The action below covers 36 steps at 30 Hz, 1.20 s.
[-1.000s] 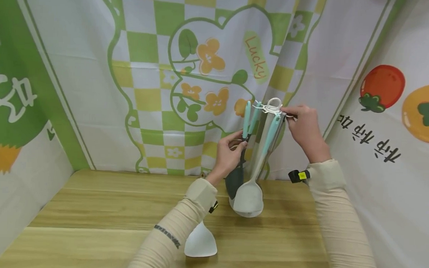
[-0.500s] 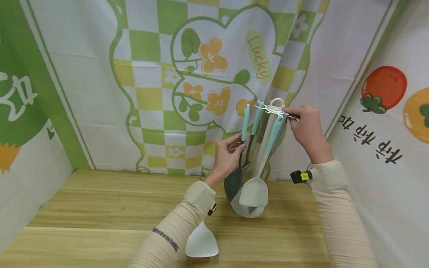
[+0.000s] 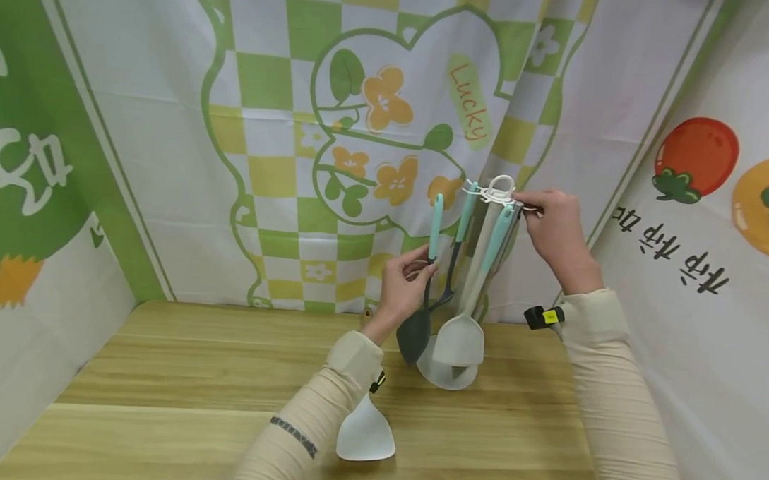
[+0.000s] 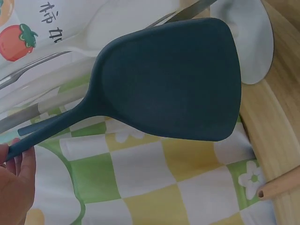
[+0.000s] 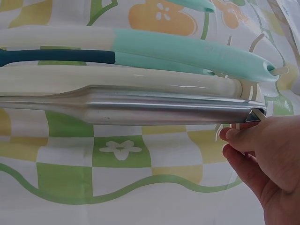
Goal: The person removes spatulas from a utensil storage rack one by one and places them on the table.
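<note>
My left hand (image 3: 403, 286) pinches a dark teal turner (image 4: 168, 82) by its neck, just below the mint handle. The turner hangs upright, apart from the white utensil rack (image 3: 499, 191), and its blade fills the middle of the left wrist view. At the rack's top, my right hand (image 3: 556, 232) pinches one of the hooks with thumb and fingertips, right at the end of a steel-handled utensil (image 5: 164, 110). A white turner (image 3: 460, 341) with a mint handle hangs at the rack's front. Behind it hangs another dark utensil with a mint handle (image 3: 466, 211).
The rack's round white base (image 3: 431, 372) stands on the wooden table (image 3: 195, 382) near the back curtain (image 3: 283, 215). Another white turner (image 3: 366, 433) lies on the table, partly under my left forearm; a wooden handle end (image 4: 281, 185) shows near the curtain.
My left hand has drawn the dark teal turner down and to the left, away from the rack and the other dark utensil. My right hand keeps its pinch on the rack.
</note>
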Motion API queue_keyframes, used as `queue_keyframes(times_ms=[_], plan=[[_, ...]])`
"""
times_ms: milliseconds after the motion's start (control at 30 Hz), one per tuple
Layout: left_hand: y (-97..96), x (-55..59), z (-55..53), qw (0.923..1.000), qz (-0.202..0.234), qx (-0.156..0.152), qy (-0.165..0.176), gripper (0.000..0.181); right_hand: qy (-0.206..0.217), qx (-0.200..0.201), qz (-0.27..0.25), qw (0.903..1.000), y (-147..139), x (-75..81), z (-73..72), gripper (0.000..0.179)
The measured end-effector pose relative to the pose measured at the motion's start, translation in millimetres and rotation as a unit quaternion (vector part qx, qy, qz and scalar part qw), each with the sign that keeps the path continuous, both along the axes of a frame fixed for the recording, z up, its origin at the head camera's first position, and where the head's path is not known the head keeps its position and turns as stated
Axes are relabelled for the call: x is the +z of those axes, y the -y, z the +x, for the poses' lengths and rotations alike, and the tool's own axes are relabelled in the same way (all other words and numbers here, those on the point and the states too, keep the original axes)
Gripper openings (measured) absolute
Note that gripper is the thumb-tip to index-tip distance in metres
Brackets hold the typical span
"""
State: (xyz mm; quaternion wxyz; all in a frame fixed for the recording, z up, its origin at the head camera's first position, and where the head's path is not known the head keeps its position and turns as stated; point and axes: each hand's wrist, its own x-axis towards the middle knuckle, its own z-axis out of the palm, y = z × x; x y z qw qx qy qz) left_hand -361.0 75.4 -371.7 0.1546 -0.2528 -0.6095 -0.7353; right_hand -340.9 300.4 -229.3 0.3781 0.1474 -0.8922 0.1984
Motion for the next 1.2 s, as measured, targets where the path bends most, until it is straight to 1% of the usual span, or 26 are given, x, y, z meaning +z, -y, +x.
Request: queue_keyframes(times_ms=[233,367,500,633,800,867,933,1100,1200], plan=[[11.2,16.1,28.5,0.9999,-0.004,-0.009,0.007,0.037,0.003,0.001,-0.006,1.0000,1,-0.4,0.4,0.029],[13.4,14.1,30.7,0.9999,-0.002,-0.008,0.007,0.036,0.009,0.006,-0.012,0.9999,-1,-2.1,-1.4,0.029],[16.0,14.1,33.1,0.9999,-0.006,-0.004,0.008,0.036,0.013,0.019,-0.019,0.9995,-2,-3.4,-1.9,0.030],[17.9,11.1,31.4,0.9999,-0.008,-0.003,0.011,0.036,0.014,0.031,-0.017,0.9993,-3,-4.6,-1.8,0.032],[19.2,-2.1,20.4,0.9999,-0.012,-0.003,0.006,0.038,0.010,0.039,0.000,0.9992,-1,-3.9,-0.3,0.040],[21.0,-5.5,17.9,0.9999,-0.012,-0.004,0.004,0.039,0.017,0.041,0.006,0.9990,-1,-2.7,1.3,0.043],[23.3,-7.1,17.0,0.9999,-0.009,-0.005,0.002,0.039,0.035,0.042,0.007,0.9985,-1,-1.2,4.1,0.044],[30.2,-8.5,17.1,1.0000,0.002,-0.006,-0.006,0.039,0.095,0.054,0.006,0.9940,-3,1.7,11.6,0.045],[35.5,-9.6,17.4,1.0000,0.004,0.002,-0.005,0.037,0.114,0.063,0.016,0.9914,-6,1.6,13.5,0.044]])
